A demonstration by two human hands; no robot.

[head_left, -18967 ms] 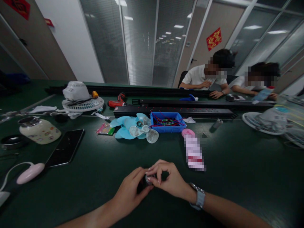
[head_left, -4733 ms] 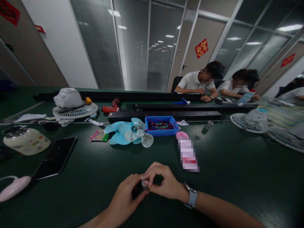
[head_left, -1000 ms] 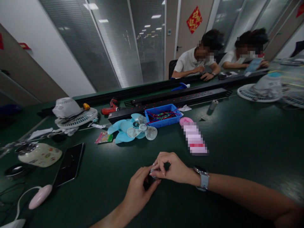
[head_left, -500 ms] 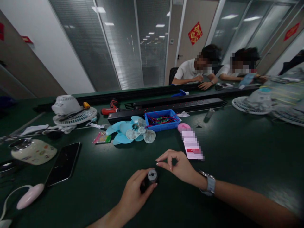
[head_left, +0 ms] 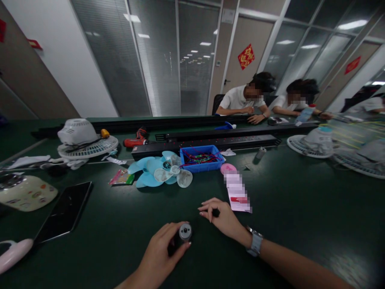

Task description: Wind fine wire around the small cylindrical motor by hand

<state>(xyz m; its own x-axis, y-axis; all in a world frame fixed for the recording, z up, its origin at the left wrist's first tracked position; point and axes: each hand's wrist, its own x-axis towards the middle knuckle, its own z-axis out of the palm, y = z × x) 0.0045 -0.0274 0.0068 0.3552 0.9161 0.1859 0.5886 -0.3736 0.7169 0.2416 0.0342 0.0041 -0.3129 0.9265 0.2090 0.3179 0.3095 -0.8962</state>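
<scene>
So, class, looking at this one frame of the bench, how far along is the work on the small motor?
Done: nothing looks assembled; the blue fan blades lie loose on the table. In hand: the left hand grips a small motor, metal end up; the right hand hovers apart, fingertips pinched, contents too small to tell. Left: the white fan grille and blue parts tray sit untouched.

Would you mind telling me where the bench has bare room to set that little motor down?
Bare mat lies right of the right hand, past the blurred card, toward the white fan grille. It is crowded around the fan blades and blue bin.
</scene>
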